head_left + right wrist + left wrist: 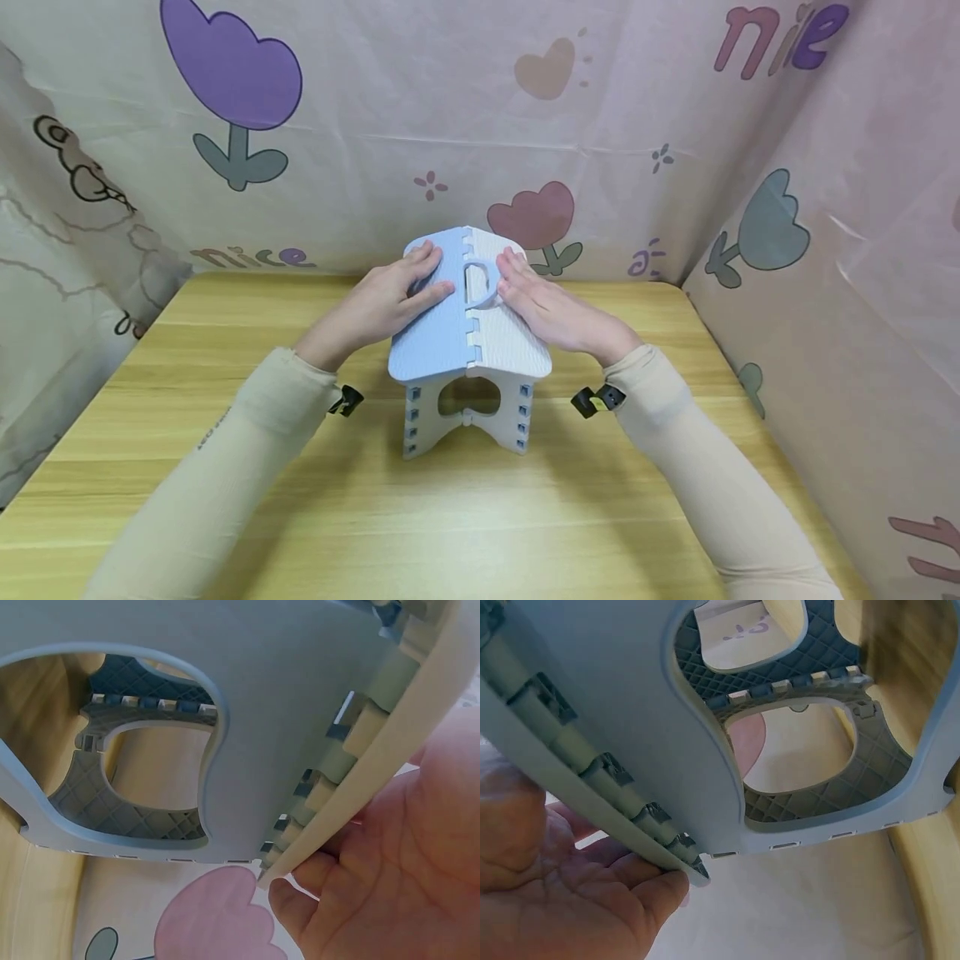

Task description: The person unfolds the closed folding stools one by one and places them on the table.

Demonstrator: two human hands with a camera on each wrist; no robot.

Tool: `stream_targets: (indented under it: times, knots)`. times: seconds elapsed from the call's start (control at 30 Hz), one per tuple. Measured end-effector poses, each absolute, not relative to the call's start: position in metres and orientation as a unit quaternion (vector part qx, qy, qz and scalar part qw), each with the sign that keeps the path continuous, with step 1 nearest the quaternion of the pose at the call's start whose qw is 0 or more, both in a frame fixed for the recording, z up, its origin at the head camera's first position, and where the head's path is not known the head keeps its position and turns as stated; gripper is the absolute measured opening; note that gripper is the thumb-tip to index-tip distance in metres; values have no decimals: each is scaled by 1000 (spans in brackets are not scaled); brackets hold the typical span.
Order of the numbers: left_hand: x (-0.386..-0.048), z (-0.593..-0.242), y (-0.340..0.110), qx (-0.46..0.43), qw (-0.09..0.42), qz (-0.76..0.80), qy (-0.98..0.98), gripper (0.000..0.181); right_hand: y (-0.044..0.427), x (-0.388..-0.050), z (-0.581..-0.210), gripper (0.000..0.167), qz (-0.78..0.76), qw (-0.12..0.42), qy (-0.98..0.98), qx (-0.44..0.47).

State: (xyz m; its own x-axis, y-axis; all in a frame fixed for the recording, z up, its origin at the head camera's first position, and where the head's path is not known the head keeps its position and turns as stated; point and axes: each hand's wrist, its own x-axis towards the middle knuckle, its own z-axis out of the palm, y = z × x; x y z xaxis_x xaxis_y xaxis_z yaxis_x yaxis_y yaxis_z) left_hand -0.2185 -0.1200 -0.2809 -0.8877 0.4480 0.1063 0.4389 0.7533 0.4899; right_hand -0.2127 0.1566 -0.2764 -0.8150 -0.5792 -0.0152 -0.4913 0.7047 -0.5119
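A folding step stool (429,336) stands on the table, its top peaked like a roof and its legs partly spread. One half of the top is blue, the other white, and they meet at a toothed hinge beside a blue loop handle (491,283). My left hand (386,293) rests on the blue half with thumb and fingers extended. On the white half my right hand (551,304) lies with its fingers straight and together. The wrist views show the stool's side panels (607,645) (277,697) with large cutouts and each hand along the top's outer edge.
The wood-grain table (465,525) runs under the stool and both forearms. Behind it hangs a pale printed curtain (360,192) with flowers and lettering, which also closes off both sides. A small black wrist device (588,402) sits on each wrist.
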Motion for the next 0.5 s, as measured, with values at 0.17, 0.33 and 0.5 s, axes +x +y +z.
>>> stream_targets:
  times: [0.17,0.33,0.5]
  knots:
    - [-217,-277,-119,235,2,229,945,73,155,-214,-275,68,-223,77,929,-285]
    - [-215,-277,-116,232,3,219,948,73,154,-213,-276,68,-210,73,935,-278]
    - [-212,-276,-115,230,5,219,948,73,155,-210,-277,68,-208,67,935,-279]
